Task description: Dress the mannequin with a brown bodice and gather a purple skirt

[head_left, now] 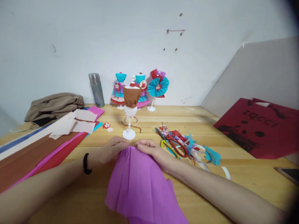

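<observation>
Spreading toward the camera from its puckered upper edge, a purple sheet (144,186) lies over the near part of the wooden worktop (252,180). Along that edge, the left hand (116,147) and right hand (150,149) are close together, fingers closed on the material; a black band (87,164) circles the left wrist. Right of them, red-handled scissors (178,147) and a yellow-handled tool (170,148) lie among colored scraps (193,146); to the left are layered colored sheets (42,147). Just beyond the hands, a white dress form (130,112) wearing brown material stands upright. Farther back, a gray flask (96,90) and three decorated forms (141,85) stand near the wall (116,37).
</observation>
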Action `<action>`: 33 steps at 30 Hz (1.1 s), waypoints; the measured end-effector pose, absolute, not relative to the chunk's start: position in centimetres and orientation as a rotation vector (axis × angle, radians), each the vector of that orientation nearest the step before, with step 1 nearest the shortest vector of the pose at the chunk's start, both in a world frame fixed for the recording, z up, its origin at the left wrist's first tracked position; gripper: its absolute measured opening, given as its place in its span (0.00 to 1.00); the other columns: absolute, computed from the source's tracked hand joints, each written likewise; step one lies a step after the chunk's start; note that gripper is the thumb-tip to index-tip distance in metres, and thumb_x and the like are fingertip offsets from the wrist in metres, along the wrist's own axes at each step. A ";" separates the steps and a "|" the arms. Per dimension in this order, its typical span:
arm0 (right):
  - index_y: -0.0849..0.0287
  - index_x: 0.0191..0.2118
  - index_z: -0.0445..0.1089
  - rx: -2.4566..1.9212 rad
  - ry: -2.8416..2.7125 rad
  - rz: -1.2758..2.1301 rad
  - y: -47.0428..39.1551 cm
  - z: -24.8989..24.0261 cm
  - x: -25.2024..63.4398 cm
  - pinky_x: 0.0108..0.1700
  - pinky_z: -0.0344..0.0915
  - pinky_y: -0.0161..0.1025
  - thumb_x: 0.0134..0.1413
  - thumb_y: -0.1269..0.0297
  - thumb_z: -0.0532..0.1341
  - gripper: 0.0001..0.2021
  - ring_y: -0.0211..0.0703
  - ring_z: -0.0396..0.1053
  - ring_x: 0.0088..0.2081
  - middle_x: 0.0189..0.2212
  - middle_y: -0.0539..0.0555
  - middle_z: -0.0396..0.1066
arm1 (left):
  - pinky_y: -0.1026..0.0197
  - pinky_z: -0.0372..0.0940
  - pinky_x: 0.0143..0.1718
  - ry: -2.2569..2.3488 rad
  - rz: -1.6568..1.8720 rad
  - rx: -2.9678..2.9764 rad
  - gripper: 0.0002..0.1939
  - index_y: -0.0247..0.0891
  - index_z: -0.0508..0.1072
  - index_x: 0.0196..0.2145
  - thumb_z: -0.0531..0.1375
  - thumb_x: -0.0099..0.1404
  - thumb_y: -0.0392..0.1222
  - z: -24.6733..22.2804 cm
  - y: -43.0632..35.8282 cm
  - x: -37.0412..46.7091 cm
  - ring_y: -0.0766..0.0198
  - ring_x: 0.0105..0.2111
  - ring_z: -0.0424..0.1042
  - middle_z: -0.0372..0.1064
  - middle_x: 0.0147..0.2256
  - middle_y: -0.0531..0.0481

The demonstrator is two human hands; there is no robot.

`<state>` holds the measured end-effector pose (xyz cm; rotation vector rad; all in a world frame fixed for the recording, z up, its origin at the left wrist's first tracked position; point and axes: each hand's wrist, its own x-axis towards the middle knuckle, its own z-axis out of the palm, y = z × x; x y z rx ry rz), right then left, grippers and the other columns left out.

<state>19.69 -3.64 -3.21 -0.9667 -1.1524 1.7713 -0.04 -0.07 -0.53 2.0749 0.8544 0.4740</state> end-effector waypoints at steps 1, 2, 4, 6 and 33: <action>0.62 0.25 0.69 -0.969 -1.154 1.769 -3.6 -3.2 19.7 0.28 0.48 0.33 0.38 0.46 0.73 0.23 0.31 0.55 0.22 0.19 0.44 0.62 | 0.60 0.48 0.27 0.865 0.473 2.044 0.17 0.40 0.46 0.21 0.47 0.65 0.45 -0.5 -0.1 0.0 0.66 0.24 0.48 0.42 0.22 0.56; 0.62 0.25 0.69 -0.972 -1.152 1.769 -3.7 -3.2 19.7 0.28 0.48 0.33 0.39 0.46 0.73 0.23 0.31 0.55 0.22 0.19 0.45 0.62 | 0.60 0.48 0.27 0.881 0.469 2.001 0.17 0.40 0.46 0.21 0.47 0.65 0.46 -0.4 -0.1 0.0 0.66 0.25 0.48 0.42 0.22 0.56; 0.62 0.26 0.69 -0.978 -1.137 1.772 -3.8 -3.0 19.7 0.28 0.49 0.34 0.38 0.46 0.73 0.23 0.31 0.56 0.22 0.20 0.45 0.63 | 0.60 0.48 0.28 0.885 0.458 1.969 0.17 0.40 0.47 0.21 0.48 0.63 0.47 -0.4 -0.1 0.0 0.66 0.25 0.48 0.43 0.22 0.56; 0.62 0.26 0.69 -0.985 -1.116 1.781 -3.9 -2.8 19.6 0.29 0.50 0.33 0.37 0.46 0.74 0.23 0.31 0.57 0.22 0.20 0.45 0.64 | 0.60 0.48 0.29 0.872 0.461 1.984 0.17 0.40 0.47 0.21 0.47 0.63 0.47 -0.4 0.0 0.0 0.66 0.25 0.49 0.43 0.22 0.56; 0.63 0.27 0.72 -0.997 -1.084 1.791 -3.4 -3.1 19.7 0.30 0.54 0.33 0.34 0.47 0.75 0.24 0.32 0.61 0.24 0.22 0.47 0.68 | 0.63 0.51 0.25 0.814 0.528 2.106 0.16 0.40 0.47 0.21 0.45 0.66 0.42 -1.7 0.5 -0.2 0.69 0.22 0.49 0.43 0.21 0.57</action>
